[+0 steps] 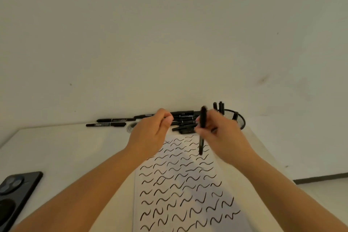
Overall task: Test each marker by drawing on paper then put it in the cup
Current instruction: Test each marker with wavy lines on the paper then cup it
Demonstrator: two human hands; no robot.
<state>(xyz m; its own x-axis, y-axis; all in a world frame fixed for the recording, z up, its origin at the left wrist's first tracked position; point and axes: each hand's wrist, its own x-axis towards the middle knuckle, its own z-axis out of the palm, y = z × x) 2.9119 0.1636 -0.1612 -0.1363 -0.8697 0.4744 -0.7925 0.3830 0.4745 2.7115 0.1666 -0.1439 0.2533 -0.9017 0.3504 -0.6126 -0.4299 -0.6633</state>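
My right hand (222,137) grips a black marker (202,130) upright, its lower end hanging over the top of the white paper (180,184), which is covered in black squiggles. My left hand (152,133) hovers beside it with curled fingers near the pile of black markers (183,121) at the table's far edge; whether it holds anything is hidden. A black mesh cup (239,120) stands at the far right with several markers standing in it.
Two more black markers (106,124) lie in a line to the left along the wall. A dark phone (17,194) lies at the table's left front. A small clear ring of tape (131,127) sits by my left wrist. The wall rises directly behind.
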